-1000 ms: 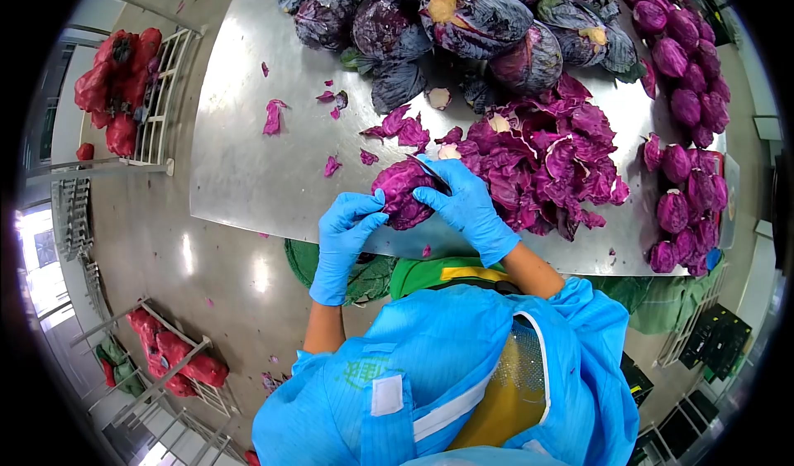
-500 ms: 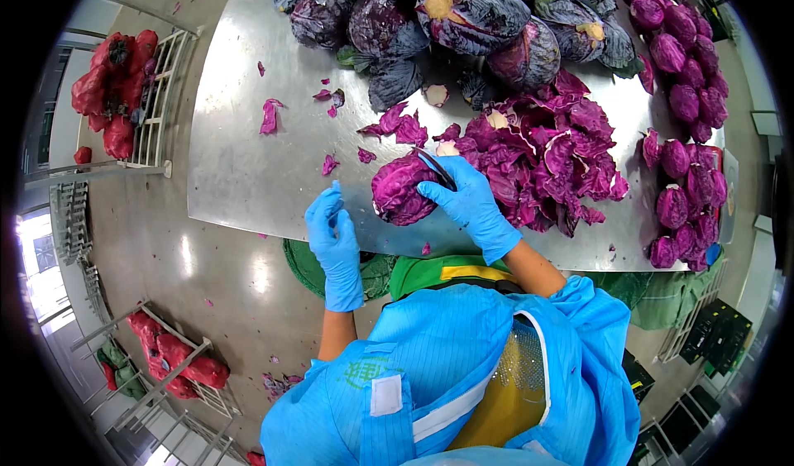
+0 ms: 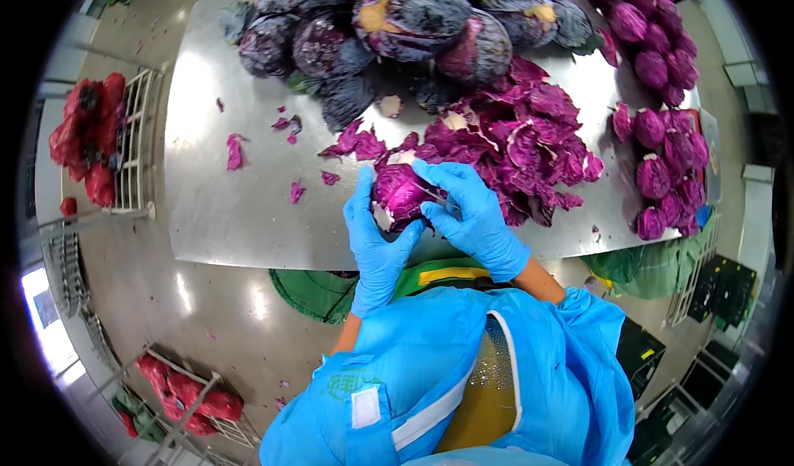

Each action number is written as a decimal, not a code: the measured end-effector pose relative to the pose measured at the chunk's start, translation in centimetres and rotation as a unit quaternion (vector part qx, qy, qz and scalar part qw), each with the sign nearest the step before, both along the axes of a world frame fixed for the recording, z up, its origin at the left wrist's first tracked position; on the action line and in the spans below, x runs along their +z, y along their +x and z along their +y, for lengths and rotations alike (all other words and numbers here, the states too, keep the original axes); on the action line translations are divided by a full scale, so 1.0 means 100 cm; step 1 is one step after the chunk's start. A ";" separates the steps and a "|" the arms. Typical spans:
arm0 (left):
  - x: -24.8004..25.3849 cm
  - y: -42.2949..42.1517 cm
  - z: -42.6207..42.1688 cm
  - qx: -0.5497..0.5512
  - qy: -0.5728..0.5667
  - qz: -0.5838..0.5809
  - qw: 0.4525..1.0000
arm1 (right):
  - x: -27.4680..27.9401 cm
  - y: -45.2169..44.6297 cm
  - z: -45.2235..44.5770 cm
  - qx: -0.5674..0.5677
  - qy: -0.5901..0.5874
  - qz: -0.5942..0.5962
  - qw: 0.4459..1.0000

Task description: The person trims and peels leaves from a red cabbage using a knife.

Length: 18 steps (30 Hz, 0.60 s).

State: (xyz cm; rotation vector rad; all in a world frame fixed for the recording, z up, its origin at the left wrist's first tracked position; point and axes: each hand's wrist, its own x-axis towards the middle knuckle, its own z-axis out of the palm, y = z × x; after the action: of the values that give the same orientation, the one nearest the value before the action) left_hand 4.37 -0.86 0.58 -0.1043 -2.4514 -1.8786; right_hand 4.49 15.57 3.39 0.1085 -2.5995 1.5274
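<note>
A trimmed red cabbage [image 3: 399, 191] sits at the near part of the steel table, with pale patches showing on it. My left hand [image 3: 376, 247], in a blue glove, is closed around its left and near side, fingers along the left and thumb at the front. My right hand [image 3: 480, 222], gloved too, grips a small knife [image 3: 432, 193] whose thin blade lies against the cabbage's right side. Most of the knife's handle is hidden by the fingers. A pile of loose purple leaves [image 3: 529, 148] spreads just beyond my right hand.
Untrimmed dark cabbages [image 3: 413, 19] are heaped at the table's [image 3: 240, 218] far side. Peeled cabbages [image 3: 653, 176] line the right edge. Leaf scraps [image 3: 236, 152] lie on the left. Red sacks [image 3: 87, 139] rest on a rack at left; a green container [image 3: 310, 294] stands below the near edge.
My left hand has come in from the left and taken hold of the cabbage. The cabbage has turned, showing pale patches. The knife now lies against its right side. The view has shifted.
</note>
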 end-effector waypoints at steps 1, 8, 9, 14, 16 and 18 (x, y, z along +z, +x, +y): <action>-0.003 0.001 0.001 0.006 -0.011 -0.008 1.000 | 0.000 0.005 0.002 -0.015 0.011 -0.006 1.000; -0.008 -0.003 -0.019 -0.030 -0.032 0.012 0.999 | -0.004 0.022 0.030 0.055 -0.051 -0.041 0.996; -0.008 -0.005 -0.023 -0.046 -0.020 0.003 0.999 | -0.002 0.023 0.031 0.055 -0.013 -0.054 0.997; 0.007 -0.010 -0.023 -0.094 -0.038 0.003 0.995 | 0.012 0.009 0.033 0.134 0.207 -0.036 0.968; 0.006 -0.012 -0.021 -0.094 -0.038 0.015 0.995 | 0.011 0.005 0.030 0.141 0.263 -0.033 0.954; 0.006 -0.013 -0.019 -0.093 -0.039 0.021 0.995 | 0.006 0.001 0.027 0.136 0.298 -0.028 0.945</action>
State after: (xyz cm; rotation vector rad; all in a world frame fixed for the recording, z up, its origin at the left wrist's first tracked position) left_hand 3.06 -2.77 1.17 -0.3836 -2.5678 -1.8248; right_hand 4.63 18.30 3.95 0.5016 -3.1029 0.7467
